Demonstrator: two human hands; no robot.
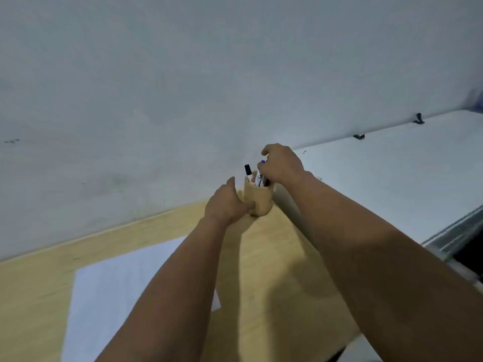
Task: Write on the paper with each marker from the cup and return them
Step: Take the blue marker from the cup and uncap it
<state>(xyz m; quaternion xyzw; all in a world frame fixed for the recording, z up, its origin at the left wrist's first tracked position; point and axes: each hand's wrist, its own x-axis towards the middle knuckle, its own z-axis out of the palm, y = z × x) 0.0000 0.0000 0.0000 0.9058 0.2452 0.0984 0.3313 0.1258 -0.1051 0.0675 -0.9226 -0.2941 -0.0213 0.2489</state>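
A tan cup (261, 198) stands upright at the far edge of the wooden table (282, 270), close to the wall. My left hand (226, 202) grips the cup's lower left side. Over the cup's rim, my right hand (281, 164) has its fingers closed around a white marker with a blue cap (259, 176) that stands in the cup. A black-capped marker (248, 172) leans in the cup to its left. The white paper (122, 291) lies flat nearer to me on the left, partly under my left forearm.
A pale grey wall (183, 87) rises right behind the cup. To the right a white surface (392, 178) adjoins the table, with two small dark clips (359, 136) at its far edge. A metal rail (454, 236) runs along its near side.
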